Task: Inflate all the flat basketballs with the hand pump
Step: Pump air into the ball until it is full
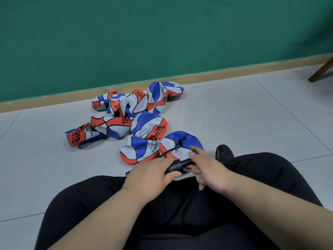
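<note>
Several flat blue, orange and white basketballs (126, 114) lie heaped on the floor in front of me. The nearest flat ball (182, 143) lies just beyond my hands, and the pump's thin black hose (175, 147) runs onto its blue panel. My left hand (153, 175) grips the black barrel of the hand pump (177, 165). My right hand (207, 168) holds the pump's handle end between thumb and fingers. Most of the pump is hidden by both hands.
My legs in black trousers (180, 213) fill the lower frame, with a black shoe (224, 153) to the right of the nearest ball. A green wall with a wooden skirting board (126, 85) runs behind the heap. A brown furniture leg (320, 71) stands far right.
</note>
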